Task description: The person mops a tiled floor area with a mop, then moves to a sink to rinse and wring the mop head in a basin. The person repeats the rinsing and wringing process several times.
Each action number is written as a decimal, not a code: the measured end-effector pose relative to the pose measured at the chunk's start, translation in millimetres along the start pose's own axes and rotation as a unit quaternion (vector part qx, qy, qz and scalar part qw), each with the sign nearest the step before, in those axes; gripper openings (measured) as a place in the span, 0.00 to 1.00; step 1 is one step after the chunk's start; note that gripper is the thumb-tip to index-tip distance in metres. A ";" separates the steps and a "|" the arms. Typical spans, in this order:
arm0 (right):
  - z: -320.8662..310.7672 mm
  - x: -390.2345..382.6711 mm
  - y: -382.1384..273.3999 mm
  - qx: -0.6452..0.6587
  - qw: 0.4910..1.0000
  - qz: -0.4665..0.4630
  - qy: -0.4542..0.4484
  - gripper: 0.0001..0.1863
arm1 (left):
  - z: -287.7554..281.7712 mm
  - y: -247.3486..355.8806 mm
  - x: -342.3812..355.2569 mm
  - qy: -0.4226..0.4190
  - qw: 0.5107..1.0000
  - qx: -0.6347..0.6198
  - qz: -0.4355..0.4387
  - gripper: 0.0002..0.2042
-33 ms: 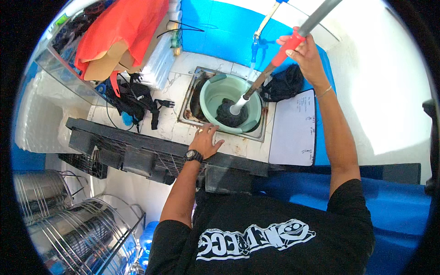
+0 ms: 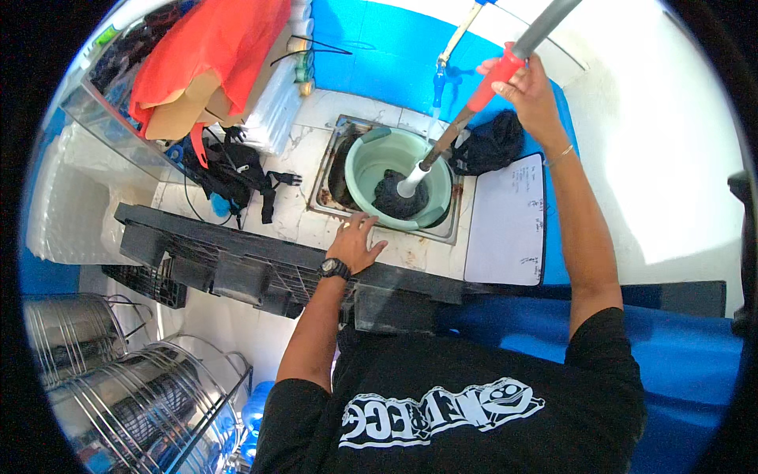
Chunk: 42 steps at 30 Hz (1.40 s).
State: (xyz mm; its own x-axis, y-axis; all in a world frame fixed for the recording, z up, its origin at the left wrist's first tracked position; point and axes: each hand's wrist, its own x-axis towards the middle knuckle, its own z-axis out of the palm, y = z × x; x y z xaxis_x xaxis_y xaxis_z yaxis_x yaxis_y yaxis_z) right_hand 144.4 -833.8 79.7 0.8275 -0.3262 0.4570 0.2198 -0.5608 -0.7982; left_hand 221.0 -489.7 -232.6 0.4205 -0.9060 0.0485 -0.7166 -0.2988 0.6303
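Observation:
A mop slants down into a pale green basin (image 2: 362, 162) set in the sink (image 2: 341, 207). My right hand (image 2: 527, 88) is wrapped round the red grip of the mop handle (image 2: 491, 87), high at the right. Its dark, wet-looking head (image 2: 397, 204) sits in the water at the basin's bottom, below a white socket. My left hand (image 2: 353, 243), fingers and thumb apart, rests against the basin's near rim and holds nothing. Behind the basin, a thin stream of water falls from a blue tap (image 2: 439, 83).
Black straps with buckles (image 2: 241, 178) lie left of the sink, near a red bag (image 2: 209, 51). A black cloth bundle (image 2: 491, 144) and a white board with handwriting (image 2: 505, 221) are on the right. A dark slatted rail (image 2: 237, 253) runs along the counter's front; metal-framed drums (image 2: 134, 395) stand lower left.

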 end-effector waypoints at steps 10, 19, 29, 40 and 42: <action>-48.2 60.8 -61.2 -0.256 0.923 -0.083 0.275 0.30 | 3.1 -6.3 7.3 0.019 1.000 0.006 0.015 0.28; 12.4 -12.7 35.2 0.002 0.998 0.055 0.029 0.32 | 6.8 -10.0 6.1 0.011 1.000 -0.008 0.008 0.30; -35.1 34.4 -20.0 -0.068 0.970 -0.086 0.219 0.21 | 3.9 -7.0 6.0 0.013 1.000 -0.005 0.005 0.29; 3.0 -13.1 29.0 0.047 0.993 0.084 0.072 0.24 | 4.5 -7.4 6.4 0.023 1.000 0.005 0.017 0.28; 6.5 -19.9 39.9 0.078 0.994 0.055 0.045 0.24 | 3.5 -6.7 6.9 0.017 1.000 0.004 0.014 0.28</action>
State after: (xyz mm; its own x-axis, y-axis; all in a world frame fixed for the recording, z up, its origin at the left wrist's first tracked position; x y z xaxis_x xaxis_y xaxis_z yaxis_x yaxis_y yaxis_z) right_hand 140.0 -844.8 36.2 0.8029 -0.4496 0.3915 0.2141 -0.3954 -0.8932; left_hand 226.7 -494.9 -239.2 0.4194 -0.9031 0.0927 -0.7323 -0.2762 0.6224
